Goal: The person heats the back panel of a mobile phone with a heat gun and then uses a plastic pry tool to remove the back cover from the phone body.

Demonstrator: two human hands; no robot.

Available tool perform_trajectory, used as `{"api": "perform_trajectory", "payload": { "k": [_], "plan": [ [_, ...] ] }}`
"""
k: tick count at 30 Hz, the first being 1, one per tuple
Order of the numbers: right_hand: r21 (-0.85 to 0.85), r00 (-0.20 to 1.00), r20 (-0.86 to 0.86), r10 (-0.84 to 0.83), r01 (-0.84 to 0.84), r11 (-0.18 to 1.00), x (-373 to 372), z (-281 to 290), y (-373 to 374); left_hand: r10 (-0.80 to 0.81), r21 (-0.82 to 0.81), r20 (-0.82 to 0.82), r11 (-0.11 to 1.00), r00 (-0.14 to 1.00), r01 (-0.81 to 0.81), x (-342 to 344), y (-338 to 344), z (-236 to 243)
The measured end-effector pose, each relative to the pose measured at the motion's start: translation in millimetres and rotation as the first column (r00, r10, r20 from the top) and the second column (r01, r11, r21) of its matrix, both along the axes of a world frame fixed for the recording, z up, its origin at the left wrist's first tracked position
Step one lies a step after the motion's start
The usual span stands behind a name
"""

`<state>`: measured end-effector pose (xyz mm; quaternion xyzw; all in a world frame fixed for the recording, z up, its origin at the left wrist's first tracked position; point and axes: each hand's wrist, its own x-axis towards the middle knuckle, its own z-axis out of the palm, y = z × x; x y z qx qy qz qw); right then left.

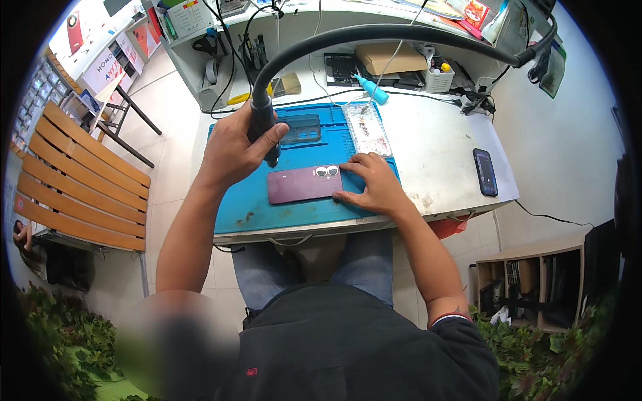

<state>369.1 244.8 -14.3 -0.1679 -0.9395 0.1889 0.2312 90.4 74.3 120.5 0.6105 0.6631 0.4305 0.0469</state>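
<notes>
My left hand (231, 150) is wrapped round the black handle of a hot air gun (262, 121), whose nozzle points down just above the phone's upper left edge. A thick black hose arcs from it to the upper right. The phone (294, 186) lies back side up, purple, with two round camera rings at its right end. Thumb and fingers of my right hand (376, 184) grip that right end at its corners. Under it is a blue repair mat (247, 210). Beyond the phone, a clear dark phone case (302, 128) rests on the mat.
A transparent, speckled sheet or case (366, 130) lies on the mat's right side. A light blue bottle (372, 88) and a brush (287, 84) lie behind the mat. Another black phone (485, 172) is at the table's right. Shelves (348, 47) with tools and a cardboard box (391, 57) stand behind.
</notes>
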Motion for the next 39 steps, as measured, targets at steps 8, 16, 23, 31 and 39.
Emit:
{"api": "perform_trajectory", "payload": {
  "k": [8,16,23,31,39],
  "plan": [
    [-0.055,0.998,-0.052,-0.046,0.043,0.998,7.6,-3.7,-8.9,-0.038,0.017,0.131,0.999,0.991,0.036,3.4,15.0,-17.7],
    [-0.133,0.996,-0.08,-0.025,0.014,0.991,13.0,-2.2,-4.0,-0.087,0.103,0.17,0.992,0.982,0.07,35.9,65.9,-31.7],
    [-0.178,0.996,-0.089,-0.001,-0.015,0.984,15.2,-0.6,-1.2,-0.157,0.034,0.189,0.988,0.969,0.154,68.6,78.8,-34.1],
    [-0.155,0.999,-0.048,0.008,-0.015,0.988,13.2,-4.1,-1.3,-0.203,-0.012,0.207,0.978,0.957,0.21,65.7,31.8,-33.3],
    [-0.079,0.999,-0.046,0.004,-0.008,0.997,12.5,-3.4,-4.2,-0.038,-0.076,0.137,0.996,0.99,0.049,3.6,-11.3,-19.8]
  ]
}}
